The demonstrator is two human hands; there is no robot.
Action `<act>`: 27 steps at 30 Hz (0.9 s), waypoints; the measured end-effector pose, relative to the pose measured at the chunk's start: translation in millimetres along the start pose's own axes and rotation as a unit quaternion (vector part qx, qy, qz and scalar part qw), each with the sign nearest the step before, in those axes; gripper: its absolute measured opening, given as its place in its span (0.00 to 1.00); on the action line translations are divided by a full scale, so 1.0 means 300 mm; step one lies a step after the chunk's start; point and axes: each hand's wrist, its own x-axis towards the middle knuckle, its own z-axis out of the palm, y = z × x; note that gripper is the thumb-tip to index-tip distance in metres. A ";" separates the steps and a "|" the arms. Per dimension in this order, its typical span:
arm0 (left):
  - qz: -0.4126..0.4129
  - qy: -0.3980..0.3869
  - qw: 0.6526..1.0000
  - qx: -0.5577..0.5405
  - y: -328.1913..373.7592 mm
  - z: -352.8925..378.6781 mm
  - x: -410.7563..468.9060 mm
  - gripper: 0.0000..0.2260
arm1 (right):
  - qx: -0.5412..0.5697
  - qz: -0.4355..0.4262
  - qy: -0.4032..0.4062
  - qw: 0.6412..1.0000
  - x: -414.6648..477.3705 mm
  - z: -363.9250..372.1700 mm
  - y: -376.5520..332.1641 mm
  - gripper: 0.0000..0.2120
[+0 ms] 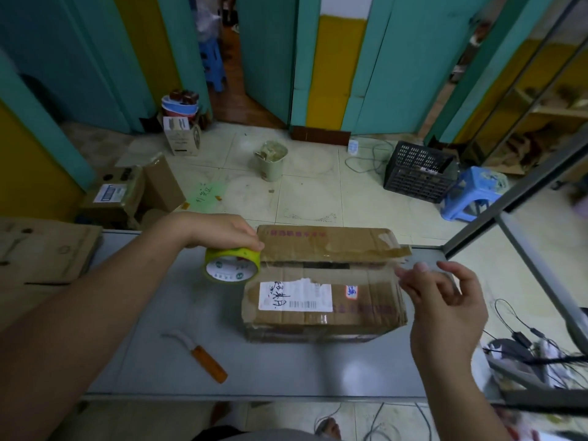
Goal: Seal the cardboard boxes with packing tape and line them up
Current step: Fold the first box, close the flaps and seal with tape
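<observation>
A worn cardboard box point(324, 281) with a white shipping label lies on the grey table point(286, 361), its two top flaps folded down with a dark gap between them. My left hand point(219, 232) grips a yellow-green roll of clear packing tape point(232, 265) at the box's left end. A strip of clear tape runs from the roll along the flap seam to the box's right end. My right hand point(442, 300) pinches the free end of that tape just past the right edge of the box.
An orange-handled knife point(199, 353) lies on the table in front of the box. Flat cardboard point(41, 249) sits at the table's left end. On the floor beyond stand more boxes point(127, 192), a bin point(272, 160), a black crate point(416, 173) and a blue stool point(471, 192).
</observation>
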 end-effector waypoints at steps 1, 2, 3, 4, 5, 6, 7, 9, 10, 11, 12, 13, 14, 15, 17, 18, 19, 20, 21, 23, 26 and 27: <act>0.005 -0.007 1.000 0.003 0.001 -0.004 -0.011 0.23 | 0.005 0.018 -0.006 1.000 0.026 0.003 -0.001 0.09; 0.008 -0.011 1.000 0.003 0.001 -0.008 -0.023 0.23 | 0.008 0.044 -0.007 0.999 0.053 0.007 0.002 0.08; 0.010 -0.009 1.000 -0.001 0.003 -0.012 -0.033 0.23 | 0.009 0.071 -0.001 0.997 0.077 0.011 0.012 0.07; 0.012 -0.003 1.000 -0.006 0.002 -0.015 -0.043 0.22 | 0.008 0.093 0.007 0.996 0.097 0.015 0.025 0.06; 0.013 0.004 1.000 -0.012 0.000 -0.016 -0.052 0.23 | 0.005 0.107 0.015 0.994 0.112 0.019 0.041 0.06; 0.010 0.008 1.000 -0.018 -0.005 -0.016 -0.063 0.24 | 0.004 0.112 0.024 0.993 0.124 0.024 0.055 0.06; 0.002 0.008 1.000 -0.021 -0.013 -0.012 -0.073 0.24 | 0.007 0.112 0.035 0.993 0.133 0.029 0.065 0.06; -0.029 0.001 0.999 -0.015 -0.032 0.002 -0.088 0.27 | 0.020 0.108 0.049 0.993 0.150 0.036 0.073 0.07; -0.046 0.010 0.999 0.002 -0.043 0.011 -0.091 0.28 | 0.029 0.107 0.050 0.993 0.156 0.040 0.072 0.08; -0.060 0.034 0.997 0.027 -0.052 0.021 -0.091 0.30 | 0.036 0.107 0.047 0.993 0.161 0.044 0.070 0.09; -0.069 0.066 0.994 0.053 -0.059 0.030 -0.089 0.31 | 0.039 0.104 0.041 0.993 0.167 0.048 0.070 0.10; -0.072 0.095 0.990 0.070 -0.065 0.037 -0.087 0.31 | 0.038 0.096 0.036 0.994 0.172 0.050 0.069 0.10; -0.066 0.112 0.989 0.069 -0.071 0.041 -0.087 0.32 | 0.031 0.085 0.028 0.995 0.179 0.051 0.069 0.11; -0.053 0.116 0.990 0.052 -0.078 0.042 -0.092 0.33 | 0.019 0.076 0.019 0.997 0.186 0.053 0.070 0.10; -0.003 0.102 0.995 0.000 -0.091 0.031 -0.123 0.34 | -0.011 0.068 0.000 0.998 0.202 0.049 0.072 0.10; 0.025 0.089 0.995 -0.043 -0.099 0.023 -0.141 0.35 | -0.024 0.072 -0.004 0.997 0.209 0.044 0.075 0.10; 0.051 0.077 0.991 -0.097 -0.110 0.016 -0.156 0.33 | -0.034 0.079 -0.004 0.996 0.215 0.038 0.082 0.09; 0.079 0.075 0.983 -0.146 -0.121 0.012 -0.167 0.30 | -0.041 0.088 -0.003 0.995 0.220 0.033 0.090 0.09; 0.102 0.081 0.975 -0.180 -0.128 0.013 -0.174 0.27 | -0.047 0.098 -0.002 0.994 0.222 0.031 0.099 0.09; 0.130 0.106 0.962 -0.213 -0.133 0.034 -0.171 0.21 | -0.058 0.108 0.004 0.992 0.222 0.028 0.114 0.09; 0.126 0.162 0.955 -0.214 -0.122 0.068 -0.151 0.21 | -0.066 0.095 0.025 0.993 0.230 0.017 0.117 0.10; 0.115 0.180 0.956 -0.201 -0.116 0.071 -0.146 0.23 | -0.065 0.085 0.035 0.994 0.235 0.011 0.113 0.11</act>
